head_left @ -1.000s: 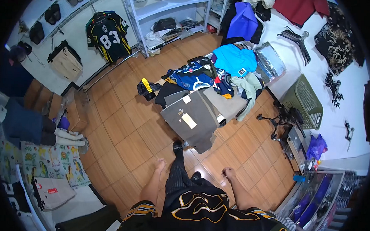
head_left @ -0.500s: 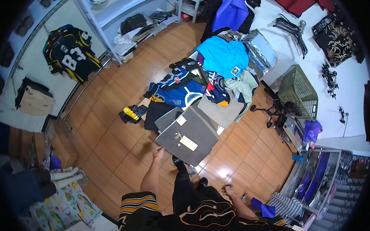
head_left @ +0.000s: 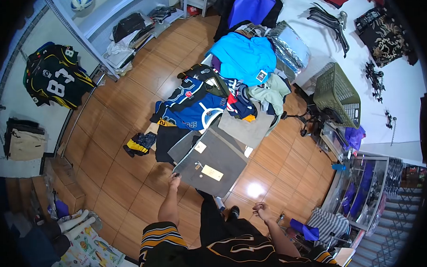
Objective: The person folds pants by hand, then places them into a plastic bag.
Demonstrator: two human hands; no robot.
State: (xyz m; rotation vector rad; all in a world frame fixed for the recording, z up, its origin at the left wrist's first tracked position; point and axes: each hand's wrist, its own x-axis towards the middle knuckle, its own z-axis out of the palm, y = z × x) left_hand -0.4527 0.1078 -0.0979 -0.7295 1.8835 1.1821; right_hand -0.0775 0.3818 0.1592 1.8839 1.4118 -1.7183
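Folded grey trousers (head_left: 191, 181) with pale paper tags and a button lie near me, at the front of a pile of clothes. At their near left corner, my left hand (head_left: 174, 181) is closed, thumb and fingers pinching the cloth edge. My right hand (head_left: 262, 211) hangs over the floor to the right, fingers bent and apart, holding nothing. Behind the trousers are a blue jersey (head_left: 196, 105), a bright blue garment (head_left: 243, 57) and pale green cloth (head_left: 268, 94). A second grey folded piece (head_left: 246, 127) sits just beyond.
A green plastic basket (head_left: 336, 89) stands on a wheeled chair base at right. A glass cabinet (head_left: 366, 194) is at lower right. Black-and-yellow cloth (head_left: 139, 144) lies on the tiled floor. A numbered jersey (head_left: 56, 78) hangs at left, near a shelf (head_left: 111, 38).
The view has turned, shifting the room across the frame. My left hand stays at the trousers' corner. My right hand has lifted slightly.
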